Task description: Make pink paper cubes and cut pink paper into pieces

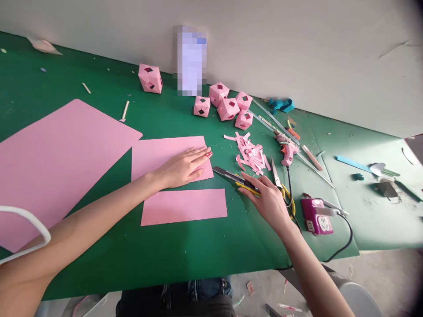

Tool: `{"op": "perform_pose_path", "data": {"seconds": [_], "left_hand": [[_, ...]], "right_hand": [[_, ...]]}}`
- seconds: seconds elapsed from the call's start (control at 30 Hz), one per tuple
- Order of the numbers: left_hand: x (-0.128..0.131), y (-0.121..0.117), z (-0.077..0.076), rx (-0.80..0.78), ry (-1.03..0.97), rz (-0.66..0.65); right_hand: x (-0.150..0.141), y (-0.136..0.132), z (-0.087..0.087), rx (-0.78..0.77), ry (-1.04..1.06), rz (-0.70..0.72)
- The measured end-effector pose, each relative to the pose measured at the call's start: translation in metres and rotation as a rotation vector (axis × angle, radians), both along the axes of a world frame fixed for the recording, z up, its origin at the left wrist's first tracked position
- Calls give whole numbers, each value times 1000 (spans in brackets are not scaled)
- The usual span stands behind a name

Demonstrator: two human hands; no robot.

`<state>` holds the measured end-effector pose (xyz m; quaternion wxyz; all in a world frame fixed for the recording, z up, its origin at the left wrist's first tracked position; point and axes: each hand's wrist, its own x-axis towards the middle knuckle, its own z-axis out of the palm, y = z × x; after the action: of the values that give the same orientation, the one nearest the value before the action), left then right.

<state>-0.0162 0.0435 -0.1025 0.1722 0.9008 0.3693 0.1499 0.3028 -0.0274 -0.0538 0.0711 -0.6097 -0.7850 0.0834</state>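
Observation:
My left hand (pixel 181 167) lies flat on a pink sheet of paper (pixel 158 154), its fingers stretched toward the right edge. Below that sheet is a separate pink paper strip (pixel 185 207). With my right hand (pixel 264 198) I grip a yellow and black utility knife (pixel 236 177), its blade pointing left close to the sheet's right corner. Just beyond the right hand lie scissors (pixel 276 174) with yellow handles, partly hidden by that hand. A heap of thin pink paper scraps (pixel 249 152) sits above the knife.
A large pink sheet (pixel 66 154) covers the left side. Folded pink paper shapes (pixel 228 109) stand near the wall, beside a pixelated upright panel (pixel 191 61). To the right lie a pink glue gun (pixel 288 152), clear sticks and a purple power socket (pixel 315 215) with its cable.

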Motion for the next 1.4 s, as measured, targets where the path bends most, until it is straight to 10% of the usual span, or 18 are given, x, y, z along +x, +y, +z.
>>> {"op": "perform_pose_path", "data": {"seconds": [0.87,1.4], "left_hand": [[18,4,8,-38,168,-116],[20,3,6,-41,150,-83]], "right_hand": [[-8,54,-3,-76,3,330],[-42,37,-19,16,150,21]]}}
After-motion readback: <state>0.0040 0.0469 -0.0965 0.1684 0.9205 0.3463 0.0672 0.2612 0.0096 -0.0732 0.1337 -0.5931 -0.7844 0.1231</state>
